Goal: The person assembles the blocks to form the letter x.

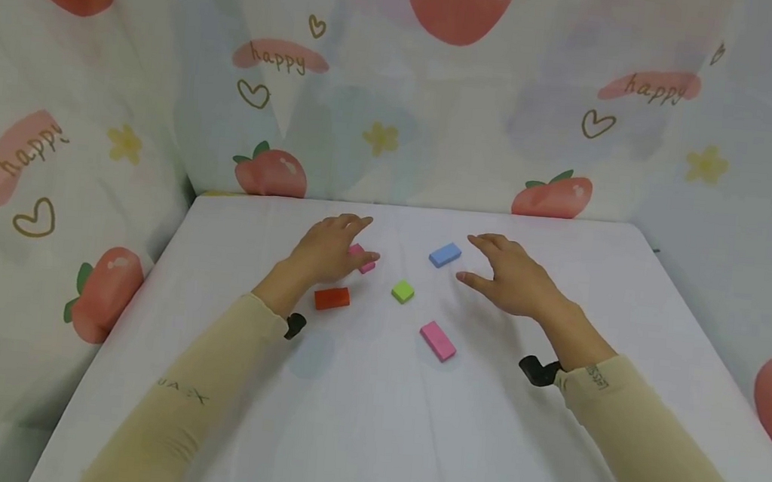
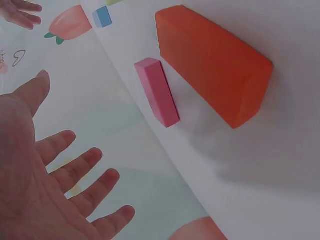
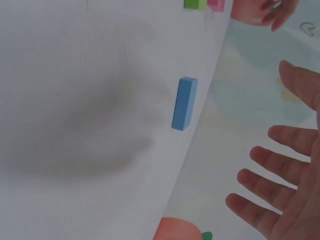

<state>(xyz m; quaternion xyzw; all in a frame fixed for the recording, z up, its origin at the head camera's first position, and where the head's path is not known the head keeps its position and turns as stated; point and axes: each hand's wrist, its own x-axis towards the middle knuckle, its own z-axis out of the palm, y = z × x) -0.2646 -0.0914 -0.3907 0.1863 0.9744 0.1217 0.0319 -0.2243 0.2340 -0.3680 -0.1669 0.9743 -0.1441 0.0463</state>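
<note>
Two pink blocks (image 1: pixel 437 340) (head view)

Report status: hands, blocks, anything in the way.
Both hands open: left hand over the small pink block, right hand beside the blue block. Nothing gripped. Orange block, green block, pink block lie apart; nothing in the way.

A makeshift recording booth: white cloth-covered table (image 1: pixel 372 421) walled on three sides by hung white fabric sheets (image 1: pixel 436 124) printed with strawberries, hearts and "happy".
</note>
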